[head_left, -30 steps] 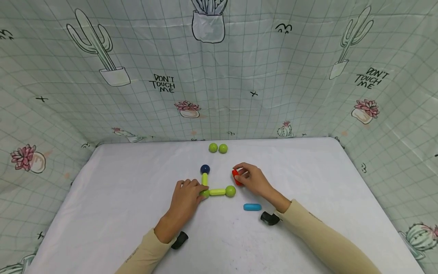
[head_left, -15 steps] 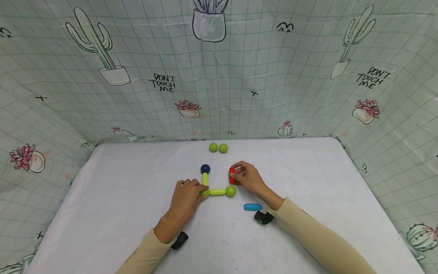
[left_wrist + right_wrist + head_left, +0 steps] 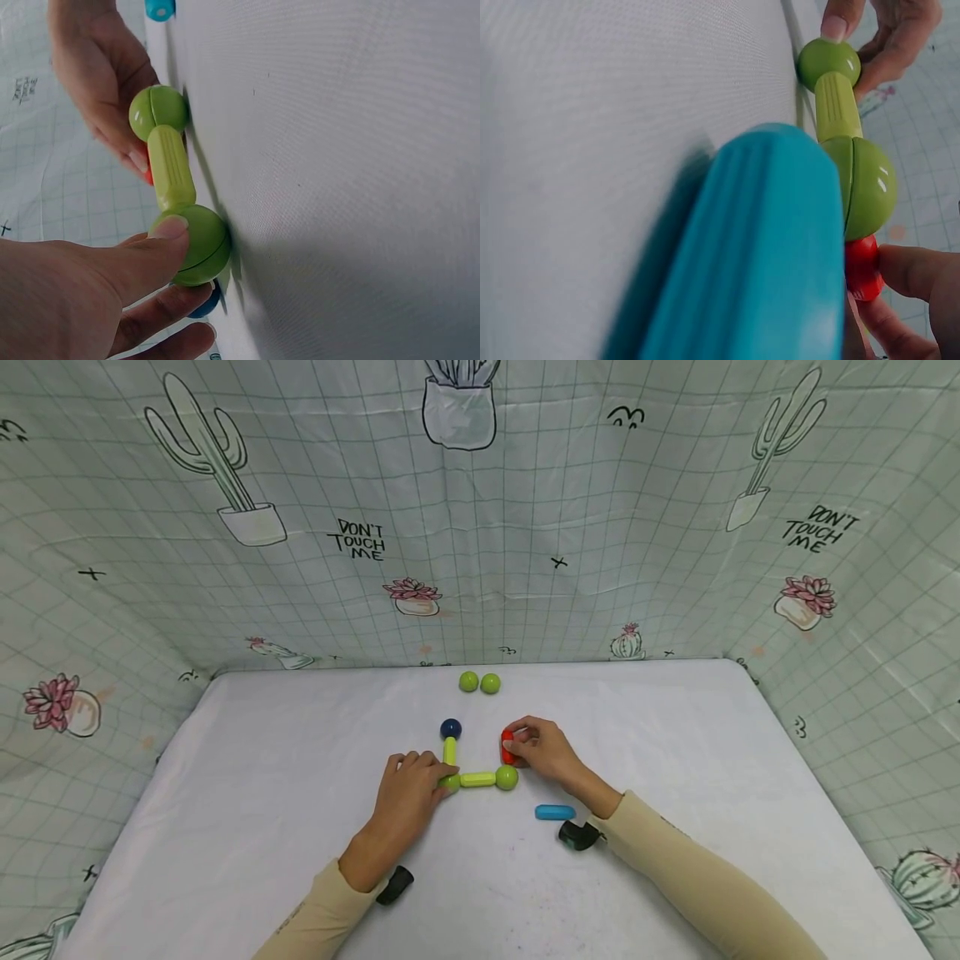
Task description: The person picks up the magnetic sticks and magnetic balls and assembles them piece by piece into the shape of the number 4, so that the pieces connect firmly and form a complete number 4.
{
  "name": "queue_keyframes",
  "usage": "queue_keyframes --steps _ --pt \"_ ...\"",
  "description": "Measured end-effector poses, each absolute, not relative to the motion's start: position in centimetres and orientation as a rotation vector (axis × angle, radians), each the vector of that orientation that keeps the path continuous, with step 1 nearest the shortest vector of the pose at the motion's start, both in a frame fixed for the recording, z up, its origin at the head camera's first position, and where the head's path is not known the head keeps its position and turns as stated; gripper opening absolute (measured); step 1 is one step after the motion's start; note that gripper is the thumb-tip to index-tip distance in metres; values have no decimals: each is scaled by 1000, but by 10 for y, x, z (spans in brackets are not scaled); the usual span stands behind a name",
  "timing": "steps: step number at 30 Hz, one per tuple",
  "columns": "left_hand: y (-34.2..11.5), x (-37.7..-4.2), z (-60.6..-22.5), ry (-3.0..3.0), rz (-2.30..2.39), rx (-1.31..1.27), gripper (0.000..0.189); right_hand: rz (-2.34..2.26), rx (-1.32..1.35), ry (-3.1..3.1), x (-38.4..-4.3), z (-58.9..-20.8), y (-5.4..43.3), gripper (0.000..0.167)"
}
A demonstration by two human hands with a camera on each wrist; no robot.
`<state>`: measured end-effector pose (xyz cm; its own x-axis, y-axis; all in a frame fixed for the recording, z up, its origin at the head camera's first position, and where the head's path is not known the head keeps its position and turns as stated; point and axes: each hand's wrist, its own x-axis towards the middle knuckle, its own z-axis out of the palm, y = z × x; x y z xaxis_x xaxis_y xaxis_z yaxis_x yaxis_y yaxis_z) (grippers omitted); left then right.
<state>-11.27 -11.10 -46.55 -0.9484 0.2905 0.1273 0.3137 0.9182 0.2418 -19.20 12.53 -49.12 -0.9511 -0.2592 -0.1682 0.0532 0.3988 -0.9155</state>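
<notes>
Head: pinched in the left hand [image 3: 405, 797] on the white tabletop [image 3: 285, 760], a glossy green ball [image 3: 450, 783]; pinched in the right hand [image 3: 551, 753], a red plastic-looking rod [image 3: 507, 748]. Left wrist: thumb [image 3: 154, 251] on that ball. Right wrist: red rod apparently against a second green ball [image 3: 873, 187].

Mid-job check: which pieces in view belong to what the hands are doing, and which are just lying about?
In the job:
green corner ball, held by the left hand
upright yellow stick
dark blue ball
crosswise yellow stick
green end ball
red stick, held by the right hand

Lying about, possibly spares:
blue stick
two far green balls
</notes>
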Motion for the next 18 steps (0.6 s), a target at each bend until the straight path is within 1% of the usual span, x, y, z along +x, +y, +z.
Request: queue_keyframes --steps 18 --pt "-112 -113 -466 -2979 -405 -482 29 -1527 -202 2357 -191 -488 127 29"
